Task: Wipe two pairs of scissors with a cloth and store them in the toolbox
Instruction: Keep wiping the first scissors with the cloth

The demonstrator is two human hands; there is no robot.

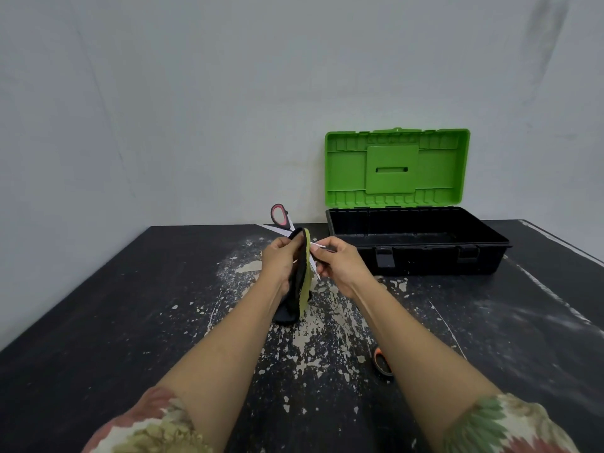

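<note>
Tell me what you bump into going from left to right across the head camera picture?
Left hand gripping the cloth → right hand pinching the scissors → open toolbox with its green lid up. The second scissors behind the hands overlaps them, so I left it out.

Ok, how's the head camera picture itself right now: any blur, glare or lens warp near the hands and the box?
Head view: lighting is even and soft, with no harsh glare. The table edges bow from wide-angle distortion. The toolbox is sharp. The left hand, right hand, cloth and the scissors held between them are slightly soft. The second scissors are mostly hidden behind the right forearm.
</note>
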